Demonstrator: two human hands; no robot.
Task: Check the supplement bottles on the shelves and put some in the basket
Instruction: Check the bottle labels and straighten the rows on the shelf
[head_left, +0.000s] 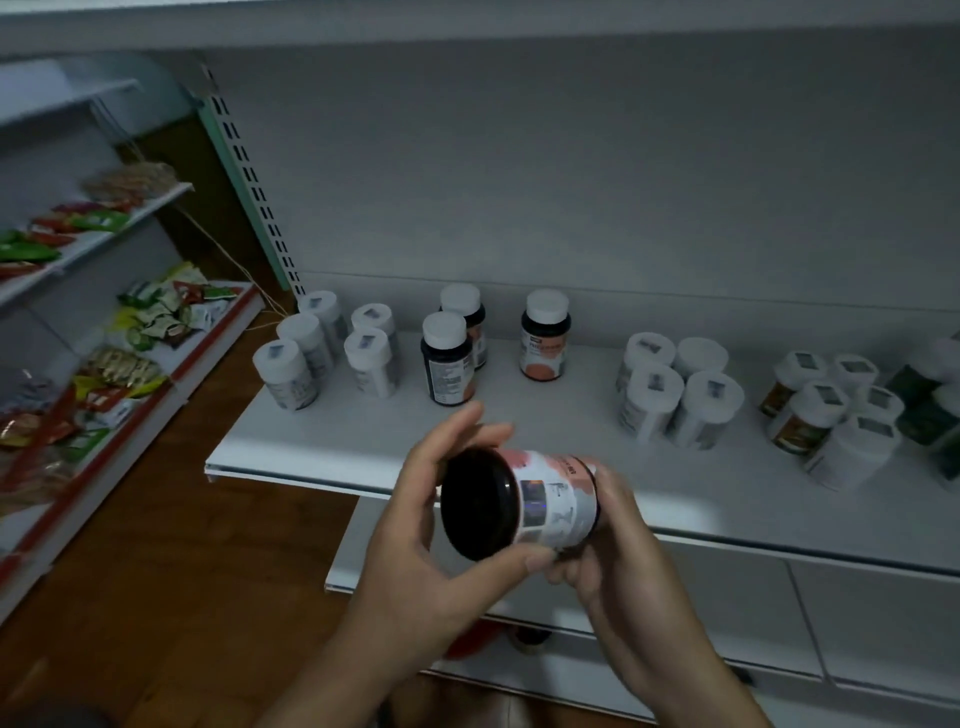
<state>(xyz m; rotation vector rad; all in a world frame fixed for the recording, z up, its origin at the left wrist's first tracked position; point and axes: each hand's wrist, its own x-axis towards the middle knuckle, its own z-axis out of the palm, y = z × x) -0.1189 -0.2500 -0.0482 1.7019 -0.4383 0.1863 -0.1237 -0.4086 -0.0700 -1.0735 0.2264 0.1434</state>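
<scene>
I hold a dark supplement bottle (524, 501) on its side in front of the white shelf (363, 441), its black base turned toward me and its pink and white label up. My left hand (436, 519) grips the base end with thumb below and fingers above. My right hand (608, 545) holds the cap end from underneath. On the shelf stand three similar dark bottles with white caps (544, 335), a cluster of white bottles at the left (322, 348), another white cluster (675, 395) and brown and green bottles at the right (826, 410). No basket is in view.
A second shelving unit (104, 322) at the left carries snack packets on several levels. A lower white shelf (779, 597) juts out under my hands. The floor (182, 545) is brown wood. Something red (472, 642) lies low beneath the shelves.
</scene>
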